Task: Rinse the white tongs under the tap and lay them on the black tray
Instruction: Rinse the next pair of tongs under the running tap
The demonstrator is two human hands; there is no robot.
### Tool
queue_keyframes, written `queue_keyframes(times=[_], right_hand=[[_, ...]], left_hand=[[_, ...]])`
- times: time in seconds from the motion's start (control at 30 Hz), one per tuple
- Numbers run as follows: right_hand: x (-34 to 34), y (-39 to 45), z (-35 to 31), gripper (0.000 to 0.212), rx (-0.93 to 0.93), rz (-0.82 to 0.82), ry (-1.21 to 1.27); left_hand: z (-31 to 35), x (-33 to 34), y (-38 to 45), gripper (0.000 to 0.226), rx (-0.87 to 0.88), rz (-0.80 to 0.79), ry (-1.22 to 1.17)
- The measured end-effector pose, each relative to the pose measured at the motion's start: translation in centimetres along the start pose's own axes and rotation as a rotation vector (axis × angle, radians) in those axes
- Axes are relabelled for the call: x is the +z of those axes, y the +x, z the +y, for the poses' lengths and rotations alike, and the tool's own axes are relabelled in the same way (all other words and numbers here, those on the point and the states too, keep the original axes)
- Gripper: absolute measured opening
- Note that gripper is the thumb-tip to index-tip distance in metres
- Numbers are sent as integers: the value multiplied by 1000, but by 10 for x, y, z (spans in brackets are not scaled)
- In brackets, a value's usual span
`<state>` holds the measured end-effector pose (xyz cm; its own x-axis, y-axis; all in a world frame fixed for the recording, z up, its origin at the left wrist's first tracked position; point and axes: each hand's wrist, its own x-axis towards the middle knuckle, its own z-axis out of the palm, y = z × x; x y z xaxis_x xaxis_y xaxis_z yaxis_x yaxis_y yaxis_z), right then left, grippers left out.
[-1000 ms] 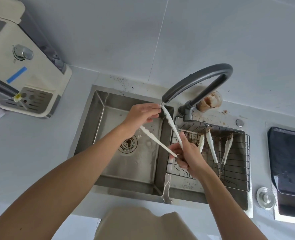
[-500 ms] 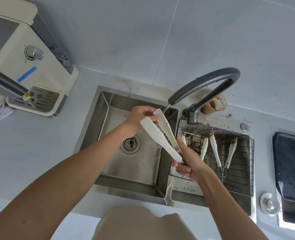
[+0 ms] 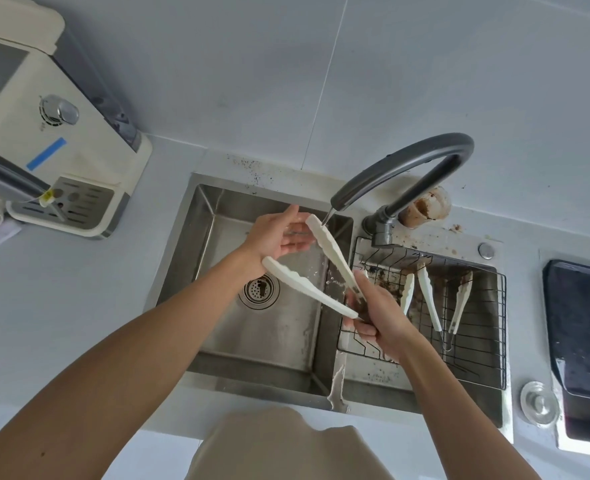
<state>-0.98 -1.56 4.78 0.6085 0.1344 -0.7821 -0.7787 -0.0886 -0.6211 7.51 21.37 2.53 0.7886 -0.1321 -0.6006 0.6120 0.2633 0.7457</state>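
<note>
While water runs from the grey tap, the right hand grips the hinge end of the white tongs, whose arms are spread over the steel sink. The left hand, fingers straight, touches the far arm. At three o'clock, more tongs lie in a wire rack, and past it sits the black tray. At ten o'clock a cream machine stands on the pale counter.
</note>
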Motion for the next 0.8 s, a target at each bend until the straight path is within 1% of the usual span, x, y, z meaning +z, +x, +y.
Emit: queue_keyframes(times=[0.03, 0.1, 0.2, 0.27, 0.33, 0.4, 0.43, 0.5, 0.57, 0.6, 0.63, 0.7, 0.73, 0.77, 0.8], right_hand=[[0, 1, -1, 55, -44, 42, -34], [1, 0, -4, 54, -131, 114, -73], [0, 1, -11, 49, -270, 217, -152], [2, 2, -14, 47, -380, 265, -289], [5, 4, -14, 45, -460, 277, -398], [7, 3, -12, 40, -498, 279, -459], [7, 2, -10, 35, -503, 279, -475], [8, -1, -5, 26, -492, 274, -491], [8, -2, 2, 25, -470, 274, -493], [7, -1, 5, 28, -469, 277, -497], [7, -1, 7, 37, -472, 273, -496], [6, 0, 8, 65, -469, 252, -483], [6, 1, 8, 76, -468, 246, -472], [5, 3, 9, 80, -467, 244, -460], [4, 4, 9, 79, -464, 244, -443]], left_hand=[[2, -2, 0, 40, -33, -35, -39], [3, -7, 1, 45, -51, -72, -36], [0, -9, 0, 48, -53, -11, 51], [-7, -6, -4, 62, -116, -38, -3], [-12, -2, -8, 68, -145, -69, -113], [-14, 2, -8, 67, -127, -54, -226], [-13, 4, -9, 63, -116, -51, -264], [-10, 9, -11, 56, -99, -49, -310], [-6, 12, -12, 54, -96, -55, -329], [-4, 13, -13, 52, -98, -59, -327], [-2, 14, -13, 50, -96, -64, -325], [1, 16, -12, 49, -86, -73, -322], [3, 16, -12, 51, -79, -78, -324], [4, 18, -11, 53, -71, -86, -323], [6, 20, -11, 54, -63, -93, -328]])
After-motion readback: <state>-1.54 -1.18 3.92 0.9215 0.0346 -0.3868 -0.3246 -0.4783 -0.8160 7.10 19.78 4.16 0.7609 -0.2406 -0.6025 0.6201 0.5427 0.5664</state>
